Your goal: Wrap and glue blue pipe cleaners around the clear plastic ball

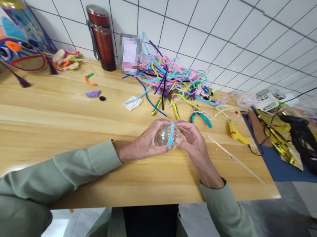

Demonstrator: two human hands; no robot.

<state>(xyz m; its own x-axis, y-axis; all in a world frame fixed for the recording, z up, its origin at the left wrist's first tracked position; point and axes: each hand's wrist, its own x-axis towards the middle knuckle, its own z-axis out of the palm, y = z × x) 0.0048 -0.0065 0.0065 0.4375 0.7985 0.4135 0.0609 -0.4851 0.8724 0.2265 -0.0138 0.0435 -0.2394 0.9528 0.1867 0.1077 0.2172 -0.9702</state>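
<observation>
A clear plastic ball [165, 137] with a light blue pipe cleaner [170, 135] wrapped round it sits between both my hands above the wooden table [48, 118]. My left hand [144, 141] cups the ball from the left, fingers curled over it. From the right, my right hand [192, 141] presses its fingertips against the ball and the pipe cleaner. Both wrists rest near the table's front edge.
A heap of coloured pipe cleaners [174, 76] lies behind the hands, with pliers [201, 117], a yellow glue gun [236, 134] and a thin white stick [235, 159] to the right. A red flask [101, 37] stands by the tiled wall. Gold foil and black items [300, 141] lie far right.
</observation>
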